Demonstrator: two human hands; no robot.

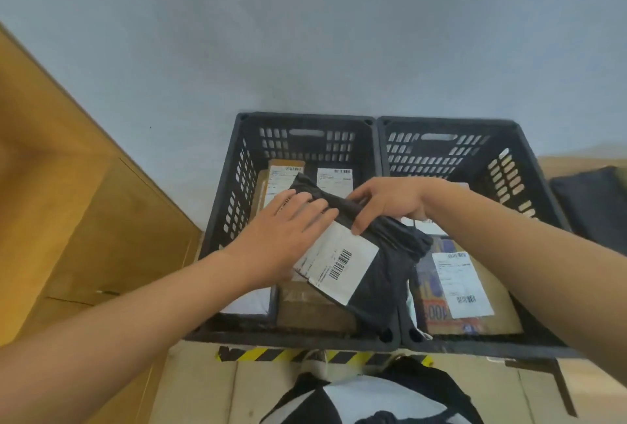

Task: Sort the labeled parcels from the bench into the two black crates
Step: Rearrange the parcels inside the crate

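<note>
Two black slotted crates stand side by side on the floor, the left crate (224, 206) and the right crate (529, 186). A black plastic parcel (383, 267) with a white barcode label hangs over the left crate's right side. My right hand (390, 203) grips its upper end, fingers curled over the bag. My left hand (285, 237) lies flat with straight fingers on the parcel's left side and label. Under it in the left crate lie brown labeled boxes (281, 176) and a flat brown box (315, 311). The right crate holds a brown labeled box (475, 291).
A yellow-brown wooden surface (68, 203) fills the left. Yellow-and-black hazard tape (258, 354) runs along the floor in front of the crates. A dark object (590, 203) sits right of the right crate. Grey wall stands behind.
</note>
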